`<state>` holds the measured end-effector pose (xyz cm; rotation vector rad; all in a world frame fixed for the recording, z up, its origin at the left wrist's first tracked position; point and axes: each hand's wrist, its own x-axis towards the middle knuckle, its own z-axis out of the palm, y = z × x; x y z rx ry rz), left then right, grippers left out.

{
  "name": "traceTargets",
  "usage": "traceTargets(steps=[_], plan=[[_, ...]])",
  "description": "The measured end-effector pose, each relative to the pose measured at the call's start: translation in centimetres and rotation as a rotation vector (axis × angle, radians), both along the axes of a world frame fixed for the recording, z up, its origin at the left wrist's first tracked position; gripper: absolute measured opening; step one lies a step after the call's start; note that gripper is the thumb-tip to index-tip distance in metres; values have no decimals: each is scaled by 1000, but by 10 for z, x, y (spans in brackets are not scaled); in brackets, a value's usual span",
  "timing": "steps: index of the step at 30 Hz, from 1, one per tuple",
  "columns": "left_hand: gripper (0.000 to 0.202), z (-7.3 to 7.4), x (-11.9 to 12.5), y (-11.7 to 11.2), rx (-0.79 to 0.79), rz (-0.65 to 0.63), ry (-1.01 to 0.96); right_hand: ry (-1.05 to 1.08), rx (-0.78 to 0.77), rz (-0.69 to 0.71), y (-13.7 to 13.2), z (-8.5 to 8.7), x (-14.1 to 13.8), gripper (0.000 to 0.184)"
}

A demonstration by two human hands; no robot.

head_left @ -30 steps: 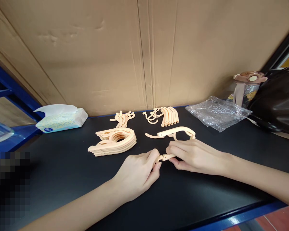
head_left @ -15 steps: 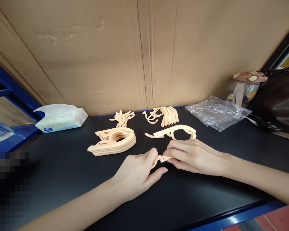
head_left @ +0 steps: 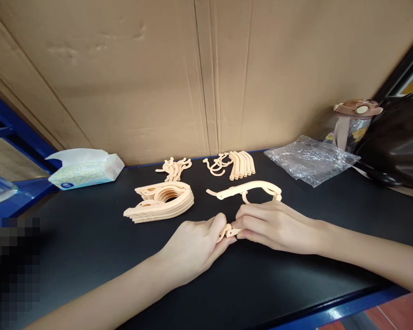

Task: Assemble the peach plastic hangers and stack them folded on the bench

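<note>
My left hand (head_left: pixel 198 250) is closed in a pinch around a small beige hanger piece (head_left: pixel 221 235), mostly hidden by the fingers. Facing it, my right hand (head_left: pixel 273 227) grips another beige hanger piece (head_left: pixel 232 233) with a hole near its end. The two ends meet between my fingertips. Just behind my right hand lies a beige hanger (head_left: pixel 248 187) with a long arm and curved parts, its near side partly covered by the knuckles. A stack of folded hangers (head_left: pixel 163 206) sits left of my hands.
At the back lie a heap of small hooks (head_left: pixel 174 168), more curved hooks (head_left: pixel 216 165) and a row of hanger arms (head_left: pixel 241 165). A tissue pack (head_left: pixel 86 168) stands left; a clear plastic bag (head_left: pixel 311 160), a bottle (head_left: pixel 356 121) and a dark bag (head_left: pixel 395 142) are right. Cardboard (head_left: pixel 141 82) rises behind.
My left thumb has closed in against the piece, and the two ends have come together. The hanger behind my right hand has shifted slightly, its left end a little lower.
</note>
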<state>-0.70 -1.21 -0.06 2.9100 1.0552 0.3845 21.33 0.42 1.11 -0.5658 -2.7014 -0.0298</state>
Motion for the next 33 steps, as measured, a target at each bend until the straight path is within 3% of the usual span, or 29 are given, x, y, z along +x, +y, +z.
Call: traceTargets(steps=[8, 26, 33], plan=[[25, 1, -2, -1, 8, 11, -1, 31, -54, -32, -1, 2, 2, 28], [18, 1, 1, -6, 307, 27, 192, 11, 1, -7, 1, 0, 3, 32], [17, -2, -1, -7, 403, 31, 273, 14, -123, 0, 1, -1, 4, 30]])
